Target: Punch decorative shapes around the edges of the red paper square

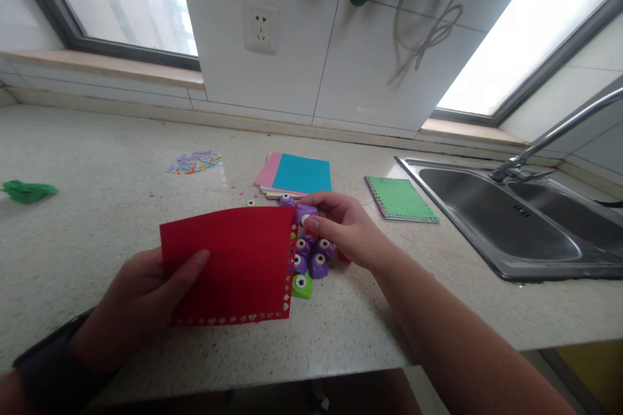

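Observation:
A sheet of red paper (233,266) is held up over the counter, with small shaped holes along its bottom and right edges. My left hand (150,282) grips its left side, thumb on top. Between the thumb and fingers of my right hand (343,224) is a purple craft punch (305,213), set at the paper's upper right corner. Below it several more purple punches (318,264) and a green punch (302,285) stand on the counter, partly hidden behind the sheet. A bit of something red shows under my right hand.
Behind lies a stack of blue and pink paper (304,173). Green punched sheets (402,199) rest beside the steel sink (487,227) on the right. Paper cutouts (195,162) are heaped at the back left, and a crumpled green piece (30,190) lies far left.

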Available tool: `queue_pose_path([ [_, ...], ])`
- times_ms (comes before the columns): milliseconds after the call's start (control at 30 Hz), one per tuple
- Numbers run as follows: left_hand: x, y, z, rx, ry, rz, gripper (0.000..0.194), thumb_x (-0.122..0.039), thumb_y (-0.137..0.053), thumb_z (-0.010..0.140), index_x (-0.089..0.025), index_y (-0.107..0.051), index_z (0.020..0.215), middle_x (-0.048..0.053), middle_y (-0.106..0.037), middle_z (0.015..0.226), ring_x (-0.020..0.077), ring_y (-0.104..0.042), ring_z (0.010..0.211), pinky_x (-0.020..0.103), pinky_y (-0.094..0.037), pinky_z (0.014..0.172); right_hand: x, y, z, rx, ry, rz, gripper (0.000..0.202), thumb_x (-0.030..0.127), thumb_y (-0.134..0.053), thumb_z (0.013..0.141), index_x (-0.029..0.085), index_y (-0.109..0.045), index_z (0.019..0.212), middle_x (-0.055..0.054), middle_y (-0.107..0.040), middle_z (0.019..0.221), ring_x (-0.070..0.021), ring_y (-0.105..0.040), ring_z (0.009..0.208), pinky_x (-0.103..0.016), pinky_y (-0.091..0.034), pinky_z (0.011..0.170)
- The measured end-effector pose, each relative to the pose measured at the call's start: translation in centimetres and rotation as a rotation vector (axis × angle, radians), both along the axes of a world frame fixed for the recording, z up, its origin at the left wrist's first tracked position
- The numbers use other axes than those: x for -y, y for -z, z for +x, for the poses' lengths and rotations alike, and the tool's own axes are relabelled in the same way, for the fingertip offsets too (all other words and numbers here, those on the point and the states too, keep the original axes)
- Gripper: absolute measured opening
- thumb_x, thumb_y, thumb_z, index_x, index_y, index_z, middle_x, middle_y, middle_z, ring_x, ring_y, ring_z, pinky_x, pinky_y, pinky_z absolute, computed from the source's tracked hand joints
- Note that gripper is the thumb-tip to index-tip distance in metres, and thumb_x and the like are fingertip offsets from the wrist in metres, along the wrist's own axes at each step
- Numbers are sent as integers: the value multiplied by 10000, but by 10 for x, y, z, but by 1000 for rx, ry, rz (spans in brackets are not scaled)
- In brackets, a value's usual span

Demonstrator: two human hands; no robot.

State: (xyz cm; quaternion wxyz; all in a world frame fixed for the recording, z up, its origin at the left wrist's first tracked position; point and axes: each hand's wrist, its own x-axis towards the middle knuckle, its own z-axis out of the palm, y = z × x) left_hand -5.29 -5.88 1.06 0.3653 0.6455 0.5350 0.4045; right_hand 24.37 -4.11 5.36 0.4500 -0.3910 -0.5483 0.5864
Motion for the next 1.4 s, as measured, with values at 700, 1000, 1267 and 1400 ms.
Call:
queue_pose_path([
  [700,0,-5,2,-69,-9,-69,465,-605,-676,795,-199,-801,983,57,-820,886,273,-768,771,370,-648,669,-2,2,-3,-3,-81,-109,241,357,-821,791,186,-727,932,-3,-719,776,-90,-605,579,-208,-486,530],
  [1000,0,-8,3,-62,11,-108,489,-598,-677,818,-181,-783,1047,69,-818,964,281,-765,856,379,-647,735,-6,7,-4,80,-26,-43,292,407,-823,767,161,-727,893,8,-646,694,-78,-512,538,-206,-353,456],
  [1267,1,-8,3,-65,22,-127,512,-602,-665,834,-166,-771,1078,73,-815,983,263,-760,845,353,-638,716,-7,8,-3,65,-46,-25,280,406,-827,774,166,-739,889,8,-643,687,-74,-500,542,-206,-357,475],
  [1400,1,-8,3,-85,17,-112,513,-609,-659,834,-168,-774,1070,71,-815,974,264,-758,843,355,-635,718,-7,7,-3,75,-42,-37,281,406,-817,780,163,-735,897,6,-643,683,-78,-497,540,-212,-358,475],
])
